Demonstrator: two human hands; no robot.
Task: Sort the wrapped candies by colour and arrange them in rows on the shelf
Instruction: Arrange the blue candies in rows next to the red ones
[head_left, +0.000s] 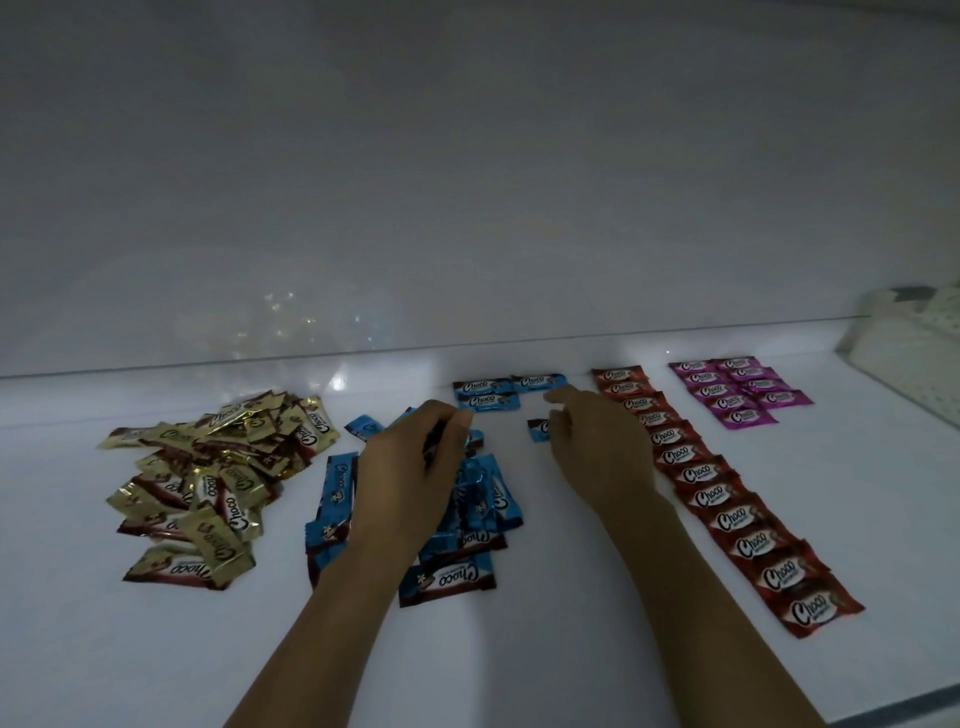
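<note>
Roughly half done, I'd judge: red foil-wrapped candies (727, 499) lie in one long row and magenta foil-wrapped candies (743, 391) in two short rows on the white shelf (571, 649), but the loose blue pile (457, 540) and gold foil heap (208, 467) are not yet laid out. The right hand (597, 452) pinches a flat, glossy blue wrapped candy (537, 430) by its end, just in front of the started blue row (488, 395) at the back. The left hand (410, 462) is curled onto the blue pile; can't tell whether it grips anything.
</note>
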